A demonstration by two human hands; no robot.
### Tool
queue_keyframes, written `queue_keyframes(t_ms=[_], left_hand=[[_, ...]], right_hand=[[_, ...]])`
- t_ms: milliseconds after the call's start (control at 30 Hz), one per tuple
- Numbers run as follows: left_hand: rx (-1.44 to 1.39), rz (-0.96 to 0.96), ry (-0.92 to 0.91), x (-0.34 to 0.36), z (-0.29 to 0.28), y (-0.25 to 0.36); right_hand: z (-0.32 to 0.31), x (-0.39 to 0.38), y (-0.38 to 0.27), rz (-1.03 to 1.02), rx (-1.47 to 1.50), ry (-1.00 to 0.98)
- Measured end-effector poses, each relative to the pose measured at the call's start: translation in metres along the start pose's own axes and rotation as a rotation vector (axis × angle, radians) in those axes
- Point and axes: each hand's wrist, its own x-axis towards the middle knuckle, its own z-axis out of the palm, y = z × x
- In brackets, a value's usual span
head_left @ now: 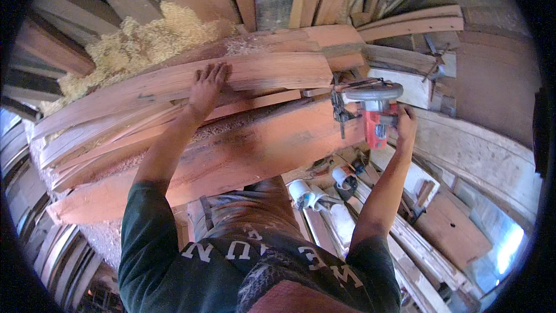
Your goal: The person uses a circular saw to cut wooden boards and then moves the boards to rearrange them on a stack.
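- The left hand (207, 84) lies flat, fingers spread, on a long reddish plank (174, 84) at the top of a stack of boards; its grip is apart, pressing down and clamped on nothing.
- The right hand (405, 123) has its grip closed round the rear handle of a red circular saw (375, 110), which sits at the right end of the stack, just beside the end of the top plank.
- A wider reddish slab (243, 156) lies under the plank and nearer the person, resting on the surface.
- A heap of pale wood shavings (136, 37) sits beyond the boards, upper left.
- Risk: the plank is held only by one flat palm, so it looks liable to shift or kick if the blade binds.
- Risk: the boards are loosely stacked, with gaps between them, and could rock under pressure.
- Risk: shavings and offcuts near the saw could foul its base.
- Hidden: the blade itself is behind the guard, so whether it touches wood cannot be told.
- The fisheye bends the boards, so true curvature is hard to judge.
- Small white objects (304, 192) below the slab are too unclear to name.
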Motion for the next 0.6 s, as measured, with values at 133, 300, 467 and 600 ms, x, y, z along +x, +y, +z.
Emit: queue_keyframes(t_ms=[133, 300, 467, 600], left_hand=[[-0.129, 0.027, -0.066, 0.006, -0.01, -0.009], [-0.286, -0.036, -0.18, 0.013, -0.041, -0.023], [-0.285, -0.017, -0.124, -0.007, -0.058, -0.033], [-0.285, 0.093, -0.035, -0.035, -0.068, -0.043]], right_hand=[[0.0, -0.003, 0.002, -0.016, 0.175, 0.035], [-0.017, 0.012, 0.011, 0.002, -0.084, 0.155], [-0.015, 0.022, 0.003, 0.069, -0.167, 0.161], [-0.009, 0.016, -0.021, 0.033, -0.372, 0.248]])
